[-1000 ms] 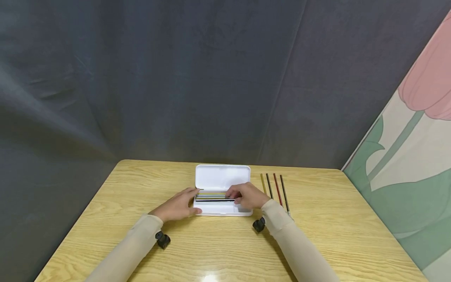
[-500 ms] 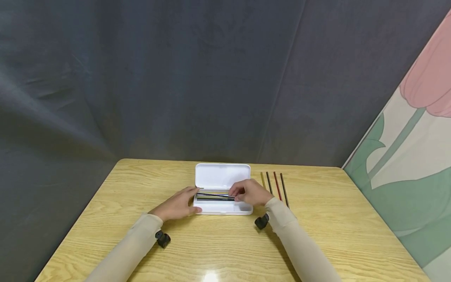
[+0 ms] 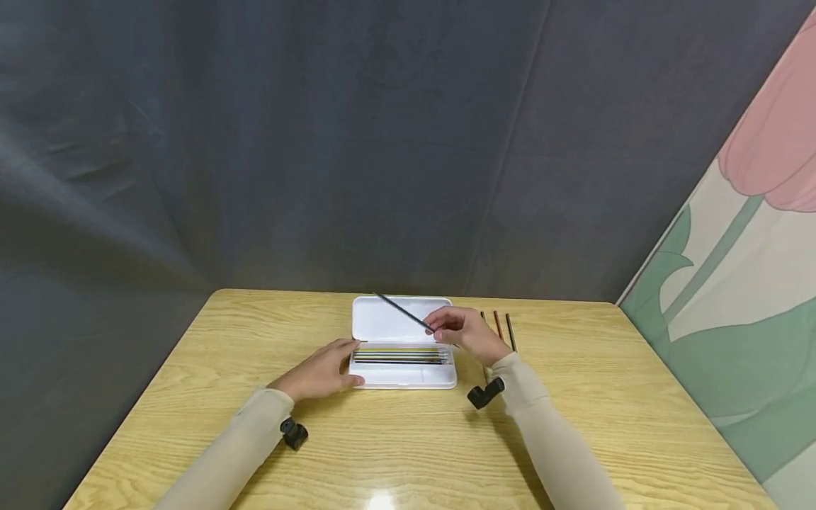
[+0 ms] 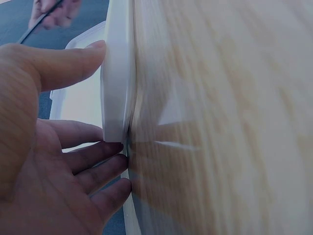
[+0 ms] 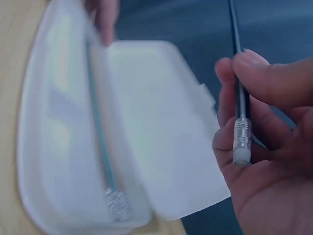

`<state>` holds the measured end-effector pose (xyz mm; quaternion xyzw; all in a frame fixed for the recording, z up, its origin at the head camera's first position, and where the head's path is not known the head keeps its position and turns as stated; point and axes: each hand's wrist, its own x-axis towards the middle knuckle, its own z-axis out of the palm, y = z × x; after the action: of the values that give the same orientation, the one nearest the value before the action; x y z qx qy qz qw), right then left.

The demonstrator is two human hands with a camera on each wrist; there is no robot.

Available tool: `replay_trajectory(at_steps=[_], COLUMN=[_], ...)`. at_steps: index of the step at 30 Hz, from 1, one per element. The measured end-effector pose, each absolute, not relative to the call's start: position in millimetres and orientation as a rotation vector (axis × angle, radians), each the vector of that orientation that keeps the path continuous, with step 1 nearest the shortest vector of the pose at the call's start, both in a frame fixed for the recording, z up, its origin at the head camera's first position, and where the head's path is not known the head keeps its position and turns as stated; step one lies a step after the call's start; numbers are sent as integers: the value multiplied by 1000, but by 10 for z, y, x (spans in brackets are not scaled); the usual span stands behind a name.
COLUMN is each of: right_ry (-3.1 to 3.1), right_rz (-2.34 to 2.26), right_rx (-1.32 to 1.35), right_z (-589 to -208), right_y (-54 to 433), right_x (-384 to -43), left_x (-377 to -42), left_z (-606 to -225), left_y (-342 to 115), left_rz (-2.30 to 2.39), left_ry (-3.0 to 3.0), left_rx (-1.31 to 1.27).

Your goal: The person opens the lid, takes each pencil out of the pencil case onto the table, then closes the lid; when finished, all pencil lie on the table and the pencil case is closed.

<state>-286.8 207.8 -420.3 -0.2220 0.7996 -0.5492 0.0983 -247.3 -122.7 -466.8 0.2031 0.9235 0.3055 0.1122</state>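
My right hand (image 3: 468, 333) pinches a dark pencil (image 5: 239, 98) between thumb and fingers. In the head view it is raised above the right side of an open white pencil case (image 3: 389, 377), with the pencil slanting up to the left. The right wrist view shows the pencil's metal ferrule and pale eraser lying near the palm. My left hand (image 3: 321, 372) holds the case's left end, thumb at the front corner and fingers toward the back corner. Several pencils (image 3: 398, 354) lie side by side in the case's rear part, eraser ends to the right.
Right of the case, more pencils, among them a red one (image 3: 498, 322) and a dark one (image 3: 511, 329), lie on the wooden table (image 3: 382, 446), partly behind my right hand. The case's lid (image 3: 382, 322) stands raised at the back. A dark curtain (image 3: 382, 177) hangs behind the table.
My right hand has picked the dark pencil out of the case and lifted it up and rightward, tilting it. My left hand stays at the case's left end.
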Motion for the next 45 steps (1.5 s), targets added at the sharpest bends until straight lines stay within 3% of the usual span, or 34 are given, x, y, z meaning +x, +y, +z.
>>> replay_trajectory(at_steps=[9, 19, 25, 32, 45], right_ry=[2114, 2189, 2514, 2739, 2938], right_rz=[-2115, -2198, -1913, -1403, -797], right_rx=[-653, -523, -251, -14, 13], right_z=[-3919, -3781, -3866, -4228, -4529], right_y=[2435, 3125, 3450, 3634, 3526], right_x=[-2823, -2734, -2672, -2653, -2604], left_x=[-2487, -2517, -2513, -2498, -2460], left_z=[-4643, -4599, -4609, -4628, -4636], left_y=[-1223, -1219, -1234, -1250, -1229], left_rz=[886, 892, 904, 916, 913], left_ry=[2709, 2703, 2699, 2689, 2685], left_rx=[606, 611, 606, 603, 593])
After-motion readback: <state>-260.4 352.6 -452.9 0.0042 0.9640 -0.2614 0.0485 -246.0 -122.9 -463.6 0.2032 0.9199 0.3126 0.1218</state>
